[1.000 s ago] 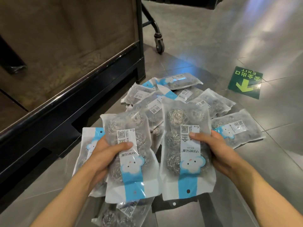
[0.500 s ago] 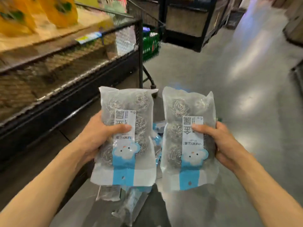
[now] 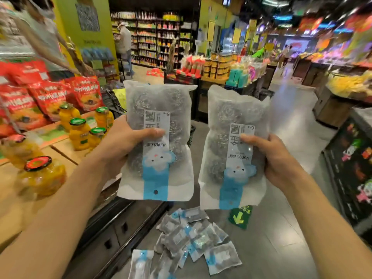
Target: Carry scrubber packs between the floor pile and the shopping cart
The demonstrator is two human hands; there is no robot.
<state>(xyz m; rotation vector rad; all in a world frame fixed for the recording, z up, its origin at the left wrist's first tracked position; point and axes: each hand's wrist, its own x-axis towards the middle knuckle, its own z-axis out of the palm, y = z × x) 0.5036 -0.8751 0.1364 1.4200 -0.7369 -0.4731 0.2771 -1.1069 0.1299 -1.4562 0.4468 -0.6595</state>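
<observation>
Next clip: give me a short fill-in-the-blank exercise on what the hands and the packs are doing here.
1. The left hand and the right hand each hold ____ pack of steel scourers.
2. More packs of the same kind lie in a heap on the ____, below the right-hand pack.
3. The band down the printed end of the left-hand pack is ____ in colour.
4. The jars at the left hold ____ fruit.

Missing words: one; floor; blue; yellow

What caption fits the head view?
Left hand and right hand each hold a scourer pack above more packs on the floor.
</observation>
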